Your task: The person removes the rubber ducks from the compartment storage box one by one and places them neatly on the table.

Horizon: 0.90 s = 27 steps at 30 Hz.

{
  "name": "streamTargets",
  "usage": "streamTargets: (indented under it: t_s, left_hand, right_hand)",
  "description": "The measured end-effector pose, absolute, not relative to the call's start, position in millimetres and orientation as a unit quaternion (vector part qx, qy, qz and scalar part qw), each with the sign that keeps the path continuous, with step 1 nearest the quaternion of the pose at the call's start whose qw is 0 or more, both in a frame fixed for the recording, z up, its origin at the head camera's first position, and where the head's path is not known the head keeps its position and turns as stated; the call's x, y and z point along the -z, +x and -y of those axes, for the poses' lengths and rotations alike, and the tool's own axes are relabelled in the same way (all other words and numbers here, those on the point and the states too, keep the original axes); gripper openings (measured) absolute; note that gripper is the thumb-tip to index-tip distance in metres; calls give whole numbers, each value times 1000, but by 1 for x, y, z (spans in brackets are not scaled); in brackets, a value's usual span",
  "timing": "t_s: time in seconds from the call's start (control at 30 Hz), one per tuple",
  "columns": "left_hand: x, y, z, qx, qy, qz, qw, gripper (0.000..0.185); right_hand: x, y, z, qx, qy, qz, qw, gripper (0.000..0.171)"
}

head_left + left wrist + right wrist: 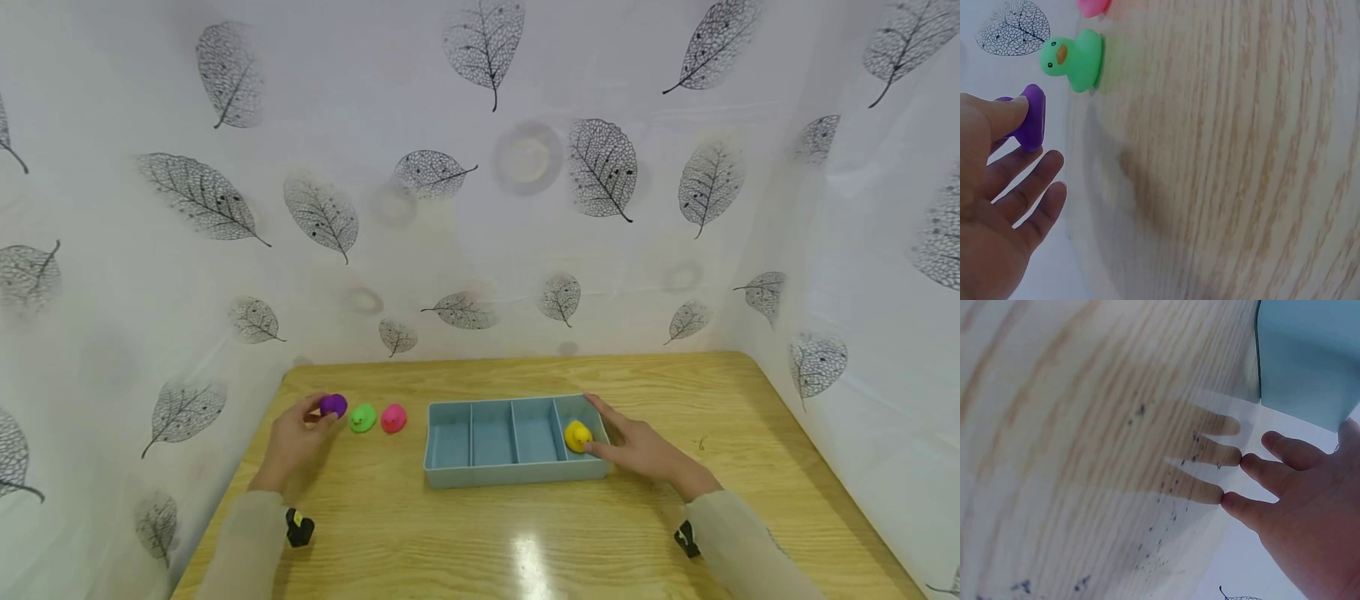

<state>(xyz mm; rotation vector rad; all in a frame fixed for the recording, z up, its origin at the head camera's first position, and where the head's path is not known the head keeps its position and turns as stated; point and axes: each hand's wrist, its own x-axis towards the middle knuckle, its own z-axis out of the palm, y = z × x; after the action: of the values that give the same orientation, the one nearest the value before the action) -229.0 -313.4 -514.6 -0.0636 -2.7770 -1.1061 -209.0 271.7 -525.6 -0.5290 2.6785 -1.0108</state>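
White sheeting printed with grey leaves [202, 196] encloses a wooden table [525, 542] on three sides. Head view: a blue tray [450, 482] with four compartments sits mid-table; a yellow duck [577, 436] stands in its rightmost compartment; the right hand [637, 450] lies at the tray's right end, thumb and a fingertip touching the duck, the other fingers stretched along the rim; whether it pinches the duck or merely touches it cannot be told. Left of the tray, three ducks stand in a row: purple duck [333, 405], green duck [362, 417], pink duck [393, 418]; the left hand [294, 442] grasps the purple one between thumb and forefinger. A small black device is strapped at each wrist.

Left wrist view: the thumb presses the side of the purple duck [1032, 119], a finger behind it; the remaining fingers [1029, 187] are loosely spread and hold nothing; the green duck [1072, 59] stands just beside, apart from the purple one, beak towards the sheeting; the pink duck [1091, 6] is cut off at the frame edge.

Right wrist view: three fingers [1285, 450] of the right hand extend straight, tips meeting the table edge; a corner of the blue tray [1310, 356] shows at upper right; the yellow duck is out of frame; dark specks mark the wood grain.
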Motion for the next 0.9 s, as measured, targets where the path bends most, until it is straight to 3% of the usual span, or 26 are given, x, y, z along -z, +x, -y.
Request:
streamTargets:
  t_s: [0.6, 0.9]
  left_hand:
    - [536, -231, 320, 391, 11, 920, 2, 51]
    - [538, -231, 323, 377, 11, 926, -3, 51]
  right_hand:
    - [527, -209, -272, 346, -180, -913, 115, 86]
    - [525, -210, -272, 345, -180, -914, 115, 86]
